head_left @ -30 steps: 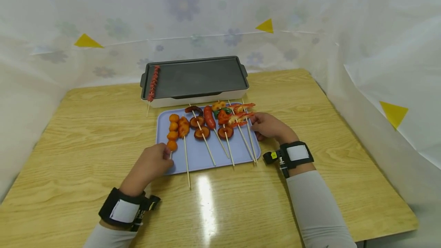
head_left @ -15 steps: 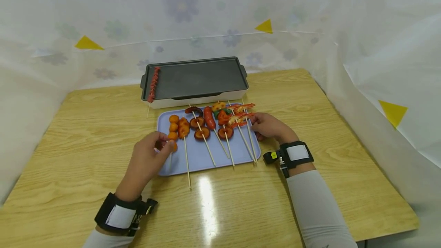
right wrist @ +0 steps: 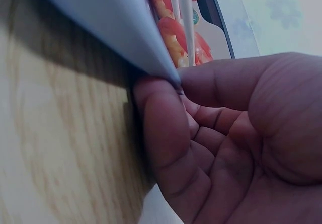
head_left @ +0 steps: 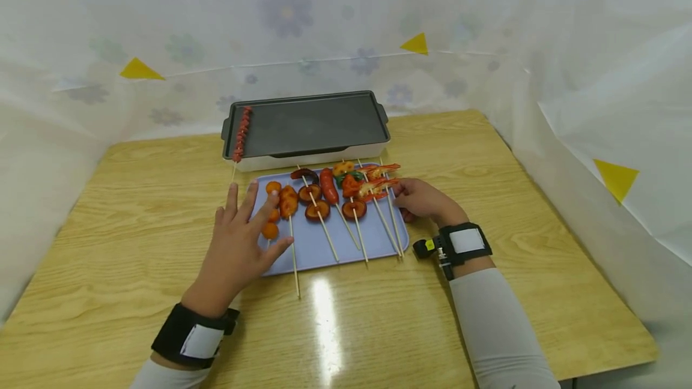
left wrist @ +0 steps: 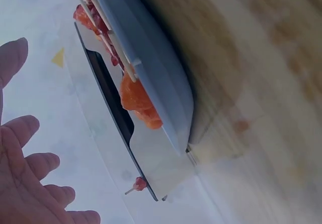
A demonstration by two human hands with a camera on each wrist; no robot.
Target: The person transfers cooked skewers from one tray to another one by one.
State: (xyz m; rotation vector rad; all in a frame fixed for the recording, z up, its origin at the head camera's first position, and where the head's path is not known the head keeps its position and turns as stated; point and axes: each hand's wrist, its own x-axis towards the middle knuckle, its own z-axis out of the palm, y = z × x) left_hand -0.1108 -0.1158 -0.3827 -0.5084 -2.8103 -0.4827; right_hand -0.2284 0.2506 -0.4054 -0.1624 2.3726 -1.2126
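Observation:
My left hand [head_left: 238, 245] is spread with fingers apart above the left end of a lavender tray [head_left: 313, 250]. It partly covers a skewer of orange balls [head_left: 270, 231] and holds nothing; in the left wrist view its fingers stand clear of the tray. At the tray's right edge, my right hand [head_left: 424, 200] pinches the rim between thumb and curled fingers, as the right wrist view shows. Beside the orange balls lie a glazed meat skewer [head_left: 289, 202], a mushroom skewer [head_left: 317, 211], a sausage skewer [head_left: 328, 186], a mixed skewer with a mushroom [head_left: 354, 208] and shrimp skewers [head_left: 373, 186].
Behind the tray stands a black griddle [head_left: 313, 125] on a white base. A red meat skewer [head_left: 242, 134] lies along its left side, with the stick overhanging the front. Wooden table [head_left: 135, 209] surrounds everything, and a flowered white sheet [head_left: 303, 29] hangs behind.
My left hand has gone from pinching at the orange-ball skewer's lower end to spread fingers farther up over it. The right hand stays on the tray's edge.

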